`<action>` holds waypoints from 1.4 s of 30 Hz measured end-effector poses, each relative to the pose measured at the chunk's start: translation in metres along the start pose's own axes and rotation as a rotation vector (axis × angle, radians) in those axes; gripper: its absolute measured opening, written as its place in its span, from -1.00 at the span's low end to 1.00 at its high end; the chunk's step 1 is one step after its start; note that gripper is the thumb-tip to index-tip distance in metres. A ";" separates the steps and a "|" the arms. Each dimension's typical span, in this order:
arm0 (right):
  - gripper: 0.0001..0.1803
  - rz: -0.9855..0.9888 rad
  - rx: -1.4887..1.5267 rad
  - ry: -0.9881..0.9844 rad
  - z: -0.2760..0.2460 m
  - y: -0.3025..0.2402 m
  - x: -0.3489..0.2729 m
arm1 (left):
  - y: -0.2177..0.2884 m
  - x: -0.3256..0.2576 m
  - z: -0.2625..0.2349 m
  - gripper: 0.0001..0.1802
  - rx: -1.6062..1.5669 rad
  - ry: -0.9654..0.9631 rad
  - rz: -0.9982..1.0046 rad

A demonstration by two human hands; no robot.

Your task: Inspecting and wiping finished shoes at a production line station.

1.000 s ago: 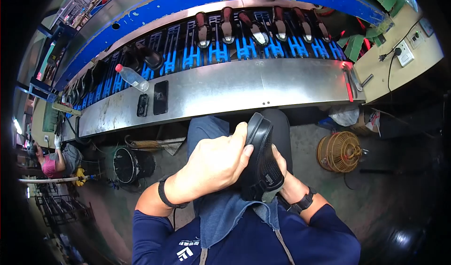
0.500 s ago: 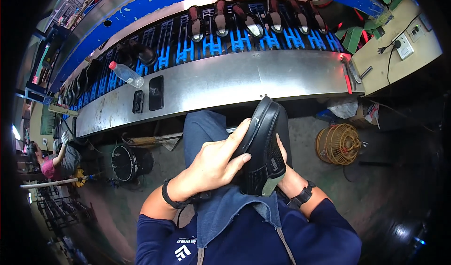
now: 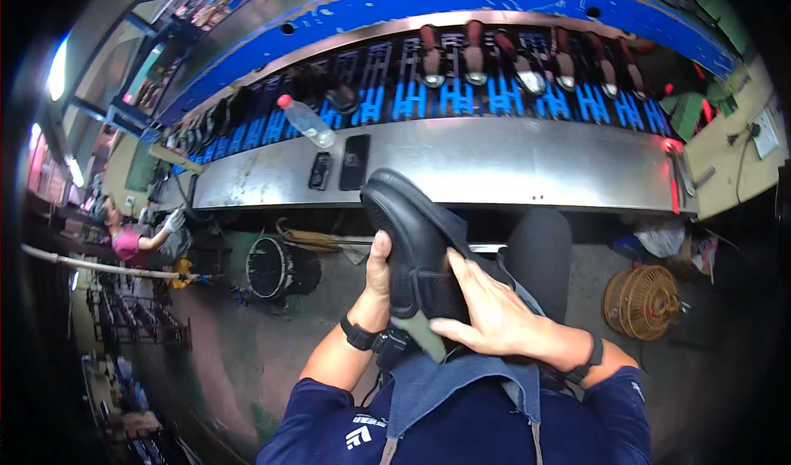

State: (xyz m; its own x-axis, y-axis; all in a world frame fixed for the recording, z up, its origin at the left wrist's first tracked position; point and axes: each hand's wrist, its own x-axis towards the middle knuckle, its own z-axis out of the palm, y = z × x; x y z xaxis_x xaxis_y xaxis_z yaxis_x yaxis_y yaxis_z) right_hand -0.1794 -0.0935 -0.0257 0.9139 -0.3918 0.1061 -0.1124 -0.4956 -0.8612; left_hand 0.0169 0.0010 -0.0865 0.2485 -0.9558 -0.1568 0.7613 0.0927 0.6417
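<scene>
I hold a black shoe (image 3: 409, 222) over my lap with both hands, its toe pointing up toward the metal bench edge (image 3: 511, 168). My left hand (image 3: 376, 277) grips the shoe's left side from below, thumb along its edge. My right hand (image 3: 488, 315) lies over the heel end, fingers spread across the upper. A grey-green piece (image 3: 422, 333) shows at the shoe's opening between my hands. I sit in a dark blue shirt and denim apron.
A blue conveyor rack (image 3: 461, 94) carries several shoes on lasts beyond the bench. A water bottle (image 3: 306, 122) and two phones (image 3: 354, 162) lie on the bench. A black bucket (image 3: 276, 269) and a wicker basket (image 3: 643, 302) stand on the floor. A co-worker (image 3: 128, 239) works at far left.
The shoe has swung round so its toe points up and left. My right hand came from under it onto its top; my left hand dropped from covering it to its lower left side.
</scene>
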 end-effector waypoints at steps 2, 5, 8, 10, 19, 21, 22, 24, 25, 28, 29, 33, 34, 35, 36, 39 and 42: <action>-0.46 -0.105 0.031 -0.013 -0.004 0.014 -0.006 | 0.008 -0.013 -0.010 -0.11 -0.183 -0.089 -0.054; -0.52 -0.206 -0.150 0.137 -0.024 0.003 0.035 | 0.005 -0.027 -0.011 -0.12 -0.181 -0.099 -0.009; -0.38 -0.433 -0.034 -0.008 -0.036 0.004 0.068 | -0.002 -0.028 0.009 -0.13 -0.171 -0.032 -0.012; -0.43 -0.568 -0.094 -0.013 -0.035 0.016 0.075 | -0.007 -0.028 0.003 -0.12 -0.192 -0.030 -0.028; -0.45 -0.307 -0.306 0.026 -0.024 -0.004 0.039 | -0.045 -0.023 -0.017 0.08 -0.067 -0.061 -0.085; -0.38 -0.268 -0.303 0.146 -0.011 0.005 0.031 | -0.045 -0.021 -0.009 0.09 -0.009 -0.034 -0.112; -0.30 -0.248 -0.322 0.196 -0.008 0.005 0.024 | -0.045 -0.019 -0.007 0.09 -0.018 0.002 -0.142; -0.31 -0.179 -0.356 0.160 -0.003 0.010 -0.003 | -0.048 -0.012 -0.014 0.06 -0.029 0.014 -0.172; -0.33 -0.137 -0.342 0.115 0.003 0.016 -0.020 | -0.036 -0.003 0.003 -0.01 0.036 -0.045 -0.161; -0.29 -0.210 -0.386 0.157 0.021 0.040 -0.059 | -0.028 0.010 0.001 -0.15 -0.077 0.179 -0.270; -0.27 -0.207 -0.439 0.148 0.021 0.042 -0.056 | -0.023 0.016 0.019 -0.22 -0.061 0.214 -0.247; -0.29 -0.873 -0.349 0.320 0.003 0.053 -0.002 | 0.004 0.029 0.016 -0.40 0.008 0.213 -0.541; -0.27 -0.877 -0.301 0.345 -0.002 0.047 0.008 | -0.001 0.021 0.006 -0.44 0.195 0.200 -0.381; -0.24 -0.882 -0.247 0.374 -0.008 0.035 0.016 | -0.007 0.012 -0.004 -0.49 0.383 0.188 -0.218; -0.22 -0.809 -0.098 0.503 -0.009 0.026 0.023 | -0.011 0.008 -0.018 -0.49 0.375 0.174 -0.236; -0.18 -0.221 0.187 0.608 -0.019 0.016 0.028 | -0.004 -0.005 -0.059 -0.39 0.894 -0.030 0.005; -0.46 0.243 0.561 0.369 0.019 0.149 0.059 | -0.040 0.040 -0.001 -0.32 0.656 0.108 0.249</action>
State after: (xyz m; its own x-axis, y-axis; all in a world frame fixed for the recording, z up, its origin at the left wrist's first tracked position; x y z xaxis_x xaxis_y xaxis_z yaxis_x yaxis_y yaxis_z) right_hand -0.1348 -0.1755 -0.1573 0.6860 -0.7262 -0.0458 0.0115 0.0737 -0.9972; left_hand -0.0029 -0.0411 -0.1186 0.4520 -0.8920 0.0015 0.1646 0.0851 0.9827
